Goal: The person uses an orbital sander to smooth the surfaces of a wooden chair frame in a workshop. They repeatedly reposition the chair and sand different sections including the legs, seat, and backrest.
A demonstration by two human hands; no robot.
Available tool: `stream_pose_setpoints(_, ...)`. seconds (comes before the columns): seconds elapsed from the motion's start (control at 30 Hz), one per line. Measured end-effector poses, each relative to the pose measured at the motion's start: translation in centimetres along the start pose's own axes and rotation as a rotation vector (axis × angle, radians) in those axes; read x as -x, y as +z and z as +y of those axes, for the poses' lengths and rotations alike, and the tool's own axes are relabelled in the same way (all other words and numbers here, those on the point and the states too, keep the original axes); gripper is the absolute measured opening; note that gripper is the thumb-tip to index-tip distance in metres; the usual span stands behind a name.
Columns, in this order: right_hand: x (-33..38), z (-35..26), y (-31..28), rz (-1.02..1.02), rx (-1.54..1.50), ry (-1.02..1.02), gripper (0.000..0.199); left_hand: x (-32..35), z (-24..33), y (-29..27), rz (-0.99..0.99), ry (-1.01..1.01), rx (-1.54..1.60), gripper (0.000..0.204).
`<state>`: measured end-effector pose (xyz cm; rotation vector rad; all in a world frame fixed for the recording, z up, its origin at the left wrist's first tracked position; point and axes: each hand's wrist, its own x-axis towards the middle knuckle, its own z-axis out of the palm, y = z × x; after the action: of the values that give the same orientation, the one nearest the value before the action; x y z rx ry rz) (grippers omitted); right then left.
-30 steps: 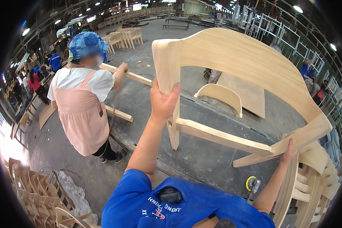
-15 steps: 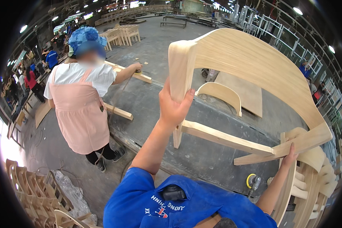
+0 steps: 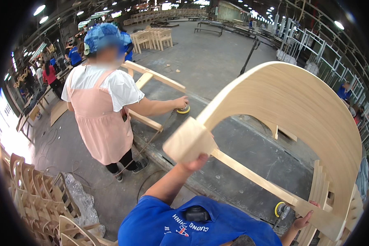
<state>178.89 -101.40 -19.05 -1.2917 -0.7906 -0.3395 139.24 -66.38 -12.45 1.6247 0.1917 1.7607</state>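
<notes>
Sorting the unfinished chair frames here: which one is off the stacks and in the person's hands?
The big curved-back chair frame, gripped by the left hand and right hand. The others sit stacked lower left and right.

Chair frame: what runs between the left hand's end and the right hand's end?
In the head view, a straight pale wooden rail of the chair frame spans from left hand to right hand, above the grey workbench.

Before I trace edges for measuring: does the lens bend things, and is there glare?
Head view: fisheye curves straight edges near the black rim; the wooden chair frame stays sharp; blown-out glare at the left edge; ceiling lamps flare.
</notes>
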Motion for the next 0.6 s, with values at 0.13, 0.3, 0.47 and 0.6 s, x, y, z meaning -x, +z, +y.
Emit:
stream_pose_setpoints(0.13, -0.2, -0.8, 0.0, 0.009, 0.025, 0.062, 0.041, 2.0, 1.3, -0.8, -0.112, 0.044, -0.198, 0.048)
stream_pose_setpoints(0.3, 0.3, -0.6, -0.4, -0.009, -0.007, 0.083, 0.041, 2.7, 0.8, -1.0, -0.103, 0.096, -0.212, 0.052)
stream_pose_setpoints(0.47, 0.8, -0.8, -0.8, -0.029, 0.019, 0.074, 0.041, 3.4, 0.2, -1.5, -0.116, 0.173, -0.194, 0.060)
stream_pose_setpoints(0.6, 1.3, -0.9, -1.2, -0.017, 0.067, 0.055, 0.042, 3.9, 0.1, -1.5, -0.066, 0.195, -0.161, 0.060)
